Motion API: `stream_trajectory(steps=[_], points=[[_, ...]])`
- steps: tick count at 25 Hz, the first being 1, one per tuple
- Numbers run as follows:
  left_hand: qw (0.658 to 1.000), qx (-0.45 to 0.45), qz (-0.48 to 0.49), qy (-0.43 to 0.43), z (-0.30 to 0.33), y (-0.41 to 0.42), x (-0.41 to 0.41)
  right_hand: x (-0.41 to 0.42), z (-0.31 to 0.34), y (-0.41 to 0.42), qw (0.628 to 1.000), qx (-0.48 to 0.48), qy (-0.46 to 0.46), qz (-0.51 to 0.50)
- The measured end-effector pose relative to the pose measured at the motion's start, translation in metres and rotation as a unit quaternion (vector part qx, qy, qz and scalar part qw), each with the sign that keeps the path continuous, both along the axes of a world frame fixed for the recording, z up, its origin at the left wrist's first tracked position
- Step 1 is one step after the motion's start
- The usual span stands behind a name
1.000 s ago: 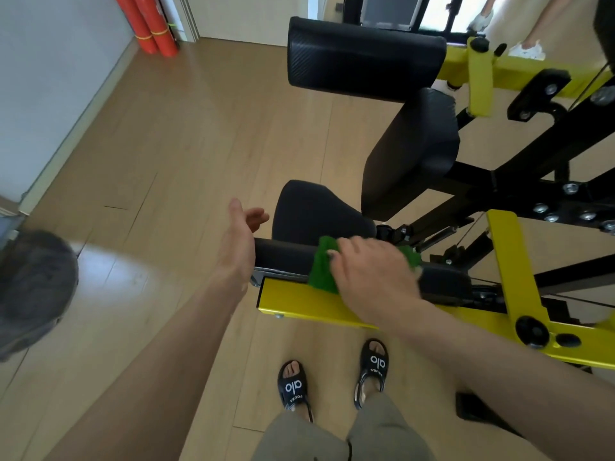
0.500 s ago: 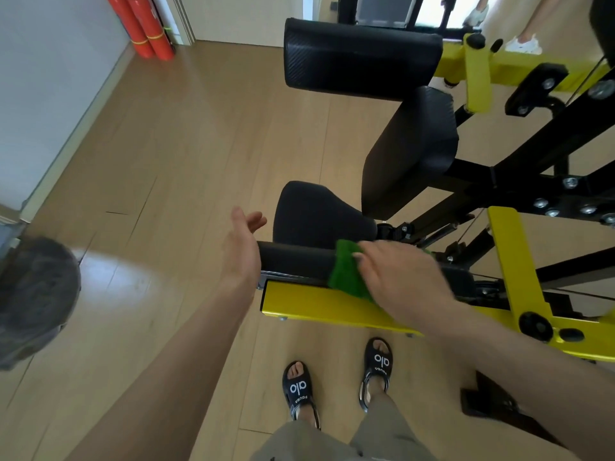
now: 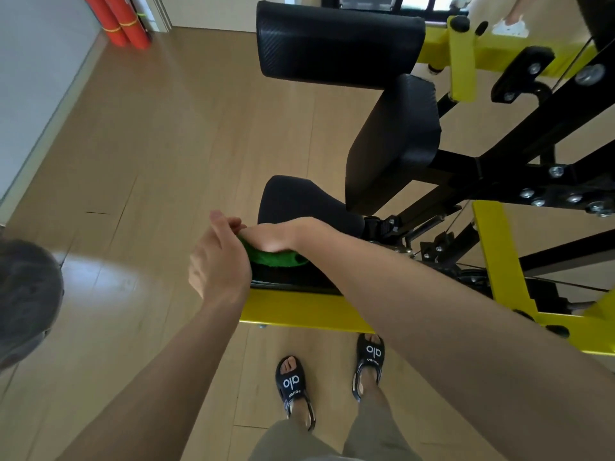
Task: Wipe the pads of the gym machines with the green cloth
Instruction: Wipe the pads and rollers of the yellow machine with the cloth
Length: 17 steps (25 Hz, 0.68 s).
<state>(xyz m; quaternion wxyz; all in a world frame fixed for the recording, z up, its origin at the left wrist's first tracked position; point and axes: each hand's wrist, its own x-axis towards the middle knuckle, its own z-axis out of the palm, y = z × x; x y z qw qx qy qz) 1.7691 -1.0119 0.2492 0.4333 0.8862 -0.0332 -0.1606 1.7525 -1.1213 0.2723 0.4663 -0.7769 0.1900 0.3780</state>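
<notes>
Mid-wipe on the low black pad (image 3: 293, 272), just below centre of the frame, above the yellow bar (image 3: 299, 307). Right hand (image 3: 269, 236) pressed palm-down on the green cloth (image 3: 271, 256), fingers laid over it toward the left end of the pad; whether curled round the cloth or flat cannot be told from this angle. Left hand (image 3: 218, 257) right beside it at the pad's left end, fingers loosely bent near the cloth's edge, possibly touching it, gripping nothing clearly seen. Probably at the end of a stroke, or about to pass the cloth across. Next: either a return stroke rightward along the pad, or a shift up to the seat pad (image 3: 299, 202), the tilted back pad (image 3: 394, 144) and the top pad (image 3: 339, 44) at upper centre, all seemingly not yet reached.
</notes>
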Motion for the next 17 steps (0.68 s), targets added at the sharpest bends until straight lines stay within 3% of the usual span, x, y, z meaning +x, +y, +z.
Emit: stream_trajectory(steps=[4, 7, 9, 13, 17], points=[[0.999, 0.041, -0.007, -0.026, -0.001, -0.003, -0.002, -0.046, -0.029, -0.051, 0.991, -0.027, 0.121, -0.059], [0.998, 0.057, -0.008, -0.030, -0.004, -0.003, -0.004, -0.115, -0.034, -0.107, 0.952, -0.088, 0.256, -0.143], [0.997, 0.068, -0.004, -0.036, -0.005, -0.004, -0.002, -0.141, -0.032, -0.126, 0.940, -0.109, 0.293, -0.133], [0.993, 0.100, 0.005, -0.058, -0.005, -0.008, -0.002, -0.112, -0.031, -0.114, 0.977, -0.037, 0.207, -0.017], [0.990, 0.128, 0.014, -0.061, -0.003, -0.010, -0.003, -0.029, -0.023, -0.047, 0.996, 0.000, 0.094, 0.004]])
